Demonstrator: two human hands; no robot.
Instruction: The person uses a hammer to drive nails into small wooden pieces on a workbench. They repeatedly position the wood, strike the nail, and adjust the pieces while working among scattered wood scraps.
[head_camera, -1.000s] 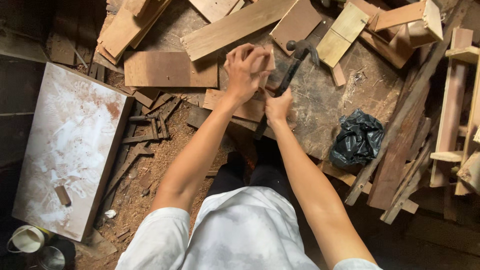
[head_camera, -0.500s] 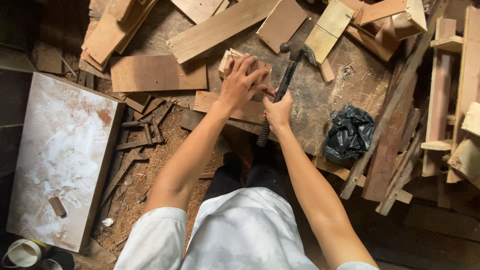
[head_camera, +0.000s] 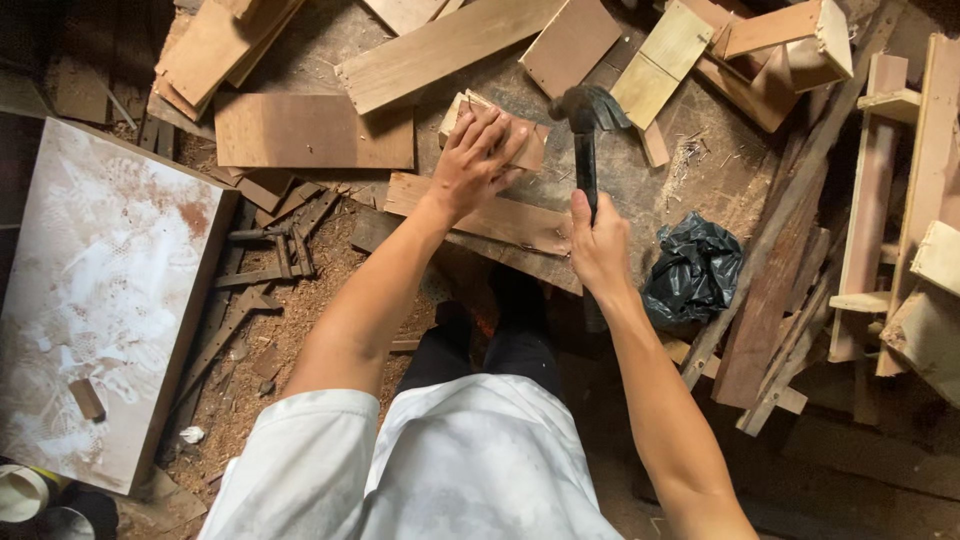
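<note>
My left hand (head_camera: 478, 160) lies flat with spread fingers on a small light wooden block (head_camera: 527, 143), which rests on a longer reddish plank (head_camera: 500, 218). My right hand (head_camera: 598, 243) grips the dark handle of a claw hammer (head_camera: 585, 115). The hammer stands nearly upright, its metal head raised just right of the block. Both arms are bare, reaching out from a white shirt.
Loose boards and offcuts (head_camera: 440, 45) lie all around on a dusty surface. A crumpled black plastic bag (head_camera: 693, 270) sits right of my right hand. A large white-stained panel (head_camera: 100, 290) lies at left, stacked slats (head_camera: 870, 220) at right, sawdust and dark scraps (head_camera: 270, 260) between.
The hammer has swung from a slanted position to nearly upright, its head now raised beside the block. My left hand has stayed pressed on the block.
</note>
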